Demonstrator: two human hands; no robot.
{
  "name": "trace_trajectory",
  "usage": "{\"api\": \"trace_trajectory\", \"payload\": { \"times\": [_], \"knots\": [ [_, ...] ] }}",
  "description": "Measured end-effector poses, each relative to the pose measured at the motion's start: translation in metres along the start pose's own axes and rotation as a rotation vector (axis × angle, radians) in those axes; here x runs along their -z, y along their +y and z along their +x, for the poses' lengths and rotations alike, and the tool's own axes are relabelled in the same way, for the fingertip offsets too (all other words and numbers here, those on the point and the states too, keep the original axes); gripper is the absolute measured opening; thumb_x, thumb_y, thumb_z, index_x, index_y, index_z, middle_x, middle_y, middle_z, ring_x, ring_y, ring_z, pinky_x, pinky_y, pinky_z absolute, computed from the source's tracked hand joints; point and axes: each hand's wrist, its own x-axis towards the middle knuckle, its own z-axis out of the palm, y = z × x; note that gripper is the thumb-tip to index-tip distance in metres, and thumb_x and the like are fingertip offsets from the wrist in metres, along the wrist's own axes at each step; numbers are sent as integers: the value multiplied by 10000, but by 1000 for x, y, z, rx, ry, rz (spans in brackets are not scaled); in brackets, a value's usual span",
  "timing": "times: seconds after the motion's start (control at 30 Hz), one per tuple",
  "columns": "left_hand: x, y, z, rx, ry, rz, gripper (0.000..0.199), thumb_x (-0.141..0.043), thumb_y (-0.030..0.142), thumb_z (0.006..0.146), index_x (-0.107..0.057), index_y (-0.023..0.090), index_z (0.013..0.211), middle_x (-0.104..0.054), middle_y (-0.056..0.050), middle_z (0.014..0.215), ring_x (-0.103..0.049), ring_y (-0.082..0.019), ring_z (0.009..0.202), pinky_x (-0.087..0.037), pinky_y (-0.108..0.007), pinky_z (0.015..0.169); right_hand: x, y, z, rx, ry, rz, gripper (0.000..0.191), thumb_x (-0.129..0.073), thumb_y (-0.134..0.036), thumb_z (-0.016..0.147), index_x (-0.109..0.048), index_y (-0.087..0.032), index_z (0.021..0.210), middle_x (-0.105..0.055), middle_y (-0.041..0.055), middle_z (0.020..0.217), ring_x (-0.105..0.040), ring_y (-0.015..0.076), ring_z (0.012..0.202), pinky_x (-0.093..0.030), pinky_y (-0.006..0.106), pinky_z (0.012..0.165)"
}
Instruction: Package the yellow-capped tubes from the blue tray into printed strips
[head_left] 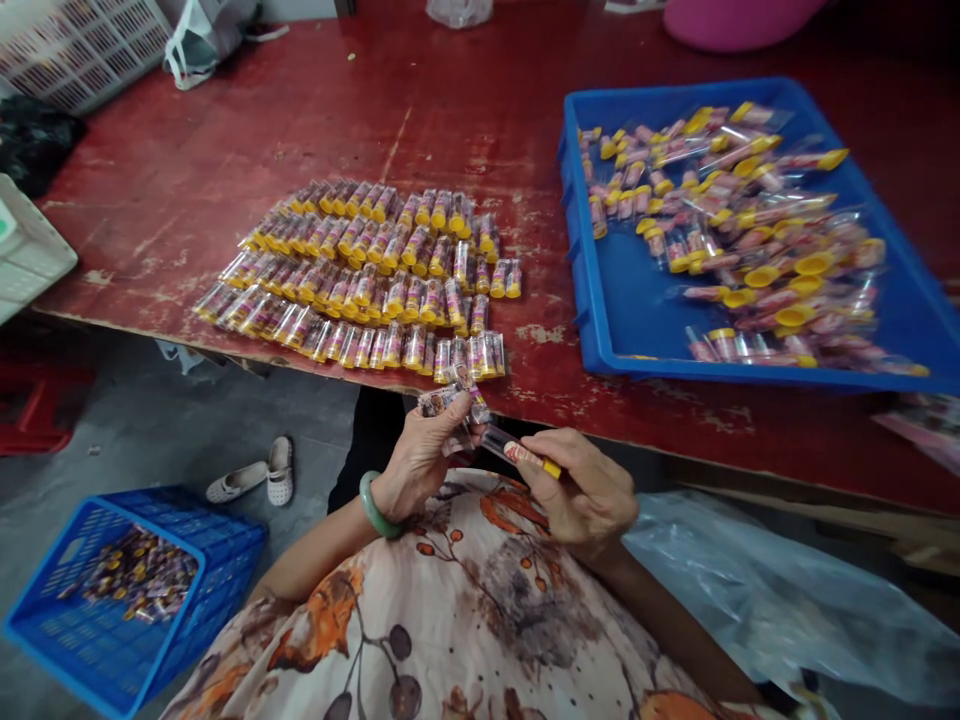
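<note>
My right hand [581,490] pinches a clear plastic tube [519,454] with a yellow cap and a red-and-white print, cap end toward the palm. Just left of it, my left hand [420,455] is closed on small printed clear plastic pieces [456,402]; whether these are sleeves or wrappers I cannot tell. The tube's far end meets the fingers of that hand. Beyond both hands, rows of yellow-based clear tubes [367,285] with printed bands cover part of the red table.
A blue tray [589,300] on the red table [517,130] holds many yellow-capped tubes with pink contents. On the floor at left, a blue crate [232,570] contains more small tubes, near white clogs [280,470]. Clear plastic sheeting [750,580] lies at lower right.
</note>
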Motion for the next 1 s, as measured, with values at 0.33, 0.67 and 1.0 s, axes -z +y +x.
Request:
{"api": "trace_trajectory", "payload": {
  "times": [0.33,0.67,1.0],
  "knots": [
    [2,-5,2,15,7,-21,400,-867,425,616,-648,154,810,-670,7,697,-616,-102,572,-515,-213,548,-2,6,-6,376,-10,-430,376,-725,-185,832,-597,-182,1185,-717,48,865,-677,154,706,-574,260,641],
    [0,-6,2,47,-5,14,417,-854,469,617,-643,145,773,-651,3,677,-598,-93,552,-524,-208,525,-5,11,-10,403,9,-500,422,-741,-181,821,-589,-155,1214,-706,72,923,-679,156,751,-562,251,682],
    [-1,-4,-1,-43,-18,51,360,-839,415,661,-657,151,824,-644,9,720,-589,-92,589,-538,-230,576,-5,6,-5,85,59,-192,113,-686,-145,849,-677,-181,955,-697,22,814,-660,141,710,-535,244,646]
  ]
}}
